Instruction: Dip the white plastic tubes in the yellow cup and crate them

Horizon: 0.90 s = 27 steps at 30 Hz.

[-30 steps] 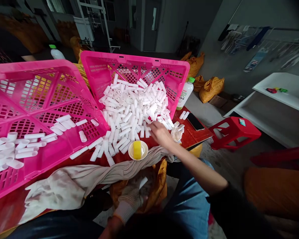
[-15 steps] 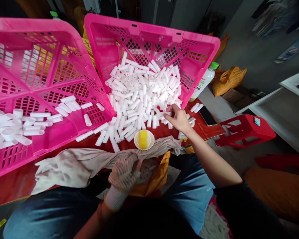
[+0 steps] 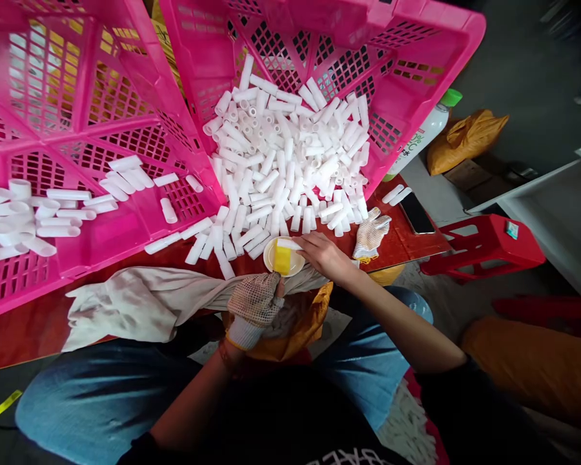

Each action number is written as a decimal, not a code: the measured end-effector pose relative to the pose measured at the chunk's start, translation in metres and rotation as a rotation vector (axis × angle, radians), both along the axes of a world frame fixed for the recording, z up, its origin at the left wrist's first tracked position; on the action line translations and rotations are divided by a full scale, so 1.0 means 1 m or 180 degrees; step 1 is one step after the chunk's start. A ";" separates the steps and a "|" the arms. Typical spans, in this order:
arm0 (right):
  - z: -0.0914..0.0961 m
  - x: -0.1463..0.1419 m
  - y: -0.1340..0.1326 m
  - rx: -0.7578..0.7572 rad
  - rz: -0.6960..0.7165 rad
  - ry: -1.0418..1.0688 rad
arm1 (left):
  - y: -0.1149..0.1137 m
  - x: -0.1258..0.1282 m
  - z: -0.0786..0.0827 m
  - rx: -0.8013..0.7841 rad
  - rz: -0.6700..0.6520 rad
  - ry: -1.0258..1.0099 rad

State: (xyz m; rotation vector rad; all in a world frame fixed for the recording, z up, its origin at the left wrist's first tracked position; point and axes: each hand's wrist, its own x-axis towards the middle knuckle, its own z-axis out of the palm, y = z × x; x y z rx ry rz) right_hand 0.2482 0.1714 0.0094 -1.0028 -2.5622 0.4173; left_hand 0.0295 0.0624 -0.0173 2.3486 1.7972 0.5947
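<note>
My right hand [image 3: 325, 256] is bare and pinches a white plastic tube [image 3: 288, 244]. The tube lies over the far part of a yellow sponge-like block [image 3: 281, 261] on a small white dish [image 3: 297, 263]. Close to the dish's near edge is my left hand [image 3: 257, 299], in a mesh-patterned knit glove with the fingertips bare. Its fingers are curled together, and what they hold, if anything, is hidden. Many similar white tubes [image 3: 290, 155] are heaped behind the dish, spilling out of a tipped pink basket [image 3: 387, 64].
A second pink basket [image 3: 91, 84] with fewer tubes stands left. Beige cloth [image 3: 140, 303] lies along the table's front edge. Rightward are a spare glove [image 3: 370, 234], a phone [image 3: 416, 212], a bottle [image 3: 423, 137] and a red stool [image 3: 494, 242]. An orange bag [image 3: 314, 329] hangs open below.
My right hand has come from the heap toward me and left, bringing a tube onto the yellow block. My left hand has moved up closer to the dish. The view has shifted.
</note>
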 end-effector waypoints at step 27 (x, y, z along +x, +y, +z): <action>0.030 -0.004 0.001 -0.0329 0.0147 -0.0328 | 0.001 0.002 -0.003 -0.0311 -0.0035 0.0047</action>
